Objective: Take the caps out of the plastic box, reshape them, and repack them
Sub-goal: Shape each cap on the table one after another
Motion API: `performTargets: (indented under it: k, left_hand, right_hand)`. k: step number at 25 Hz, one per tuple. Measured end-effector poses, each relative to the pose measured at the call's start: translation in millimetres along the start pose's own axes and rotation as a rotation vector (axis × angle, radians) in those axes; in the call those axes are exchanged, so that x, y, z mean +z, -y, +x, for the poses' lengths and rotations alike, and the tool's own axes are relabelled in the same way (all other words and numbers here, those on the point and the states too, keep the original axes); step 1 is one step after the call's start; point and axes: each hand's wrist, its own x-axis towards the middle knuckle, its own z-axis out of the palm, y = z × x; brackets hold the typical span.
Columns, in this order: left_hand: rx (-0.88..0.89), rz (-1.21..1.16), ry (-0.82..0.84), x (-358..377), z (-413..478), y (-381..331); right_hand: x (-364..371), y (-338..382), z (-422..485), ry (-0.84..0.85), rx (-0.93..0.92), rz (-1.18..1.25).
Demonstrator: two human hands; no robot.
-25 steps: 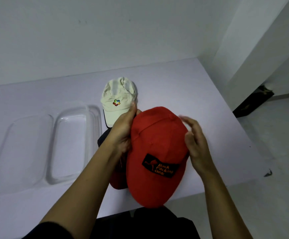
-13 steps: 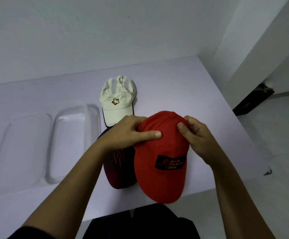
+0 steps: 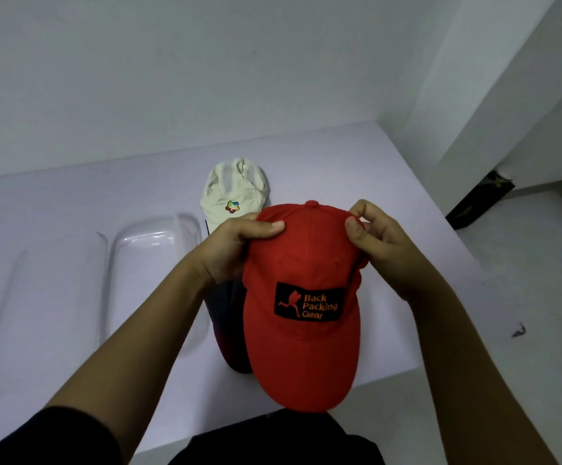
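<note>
I hold a red cap with a black "Back Packing Gear" patch above the table, brim toward me. My left hand pinches the crown's left side and my right hand pinches its right side. A dark cap lies on the table under the red one, mostly hidden. A cream cap with a small coloured logo lies farther back. The clear plastic box stands open to the left, with nothing visible inside. Its clear lid lies flat beside it.
The white table ends at a front edge close to my body and at a right edge beyond my right hand. A white wall runs behind the table. A dark object sits on the floor at the right.
Both hands shifted up to the top of the red cap's crown and now pinch it from each side. The cap turned so its patch faces me squarely.
</note>
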Motion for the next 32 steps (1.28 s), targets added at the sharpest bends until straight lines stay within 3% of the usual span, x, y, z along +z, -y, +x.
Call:
performTargets:
  k: [6,10,18,22,25,30,32]
  left_hand:
    - [0.074,-0.082,-0.051,-42.6,-42.3,-18.4]
    - [0.161,-0.144,-0.087,-62.5,-62.6,-21.6]
    - [0.148,-0.178,0.013,-78.4,-90.6,-17.2]
    - [0.159,-0.137,-0.028,-86.5,-98.2,-14.9]
    - [0.165,-0.155,-0.023,-90.9,-100.9,-14.3]
    - [0.085,-0.183,-0.033,-92.0,-94.0,-1.6]
    - [0.088,-0.202,-0.043,-93.3,-89.1,-0.5]
  right_hand:
    - [19.6,11.4,14.2,-0.156,-0.029,-0.101]
    - [55.0,-10.5,7.2,0.063,-0.012,-0.057]
    - [111.4,-26.7,7.9,-0.064,0.206,0.574]
    - [133.4,-38.3,5.1,-0.008,0.305,0.818]
    - [144.0,-45.4,-0.6,0.026,0.229,0.881]
    - [153.4,-35.5,-3.1,-0.1,0.129,0.947]
    - [140.4,-42.2,1.1,-0.018,0.142,1.009]
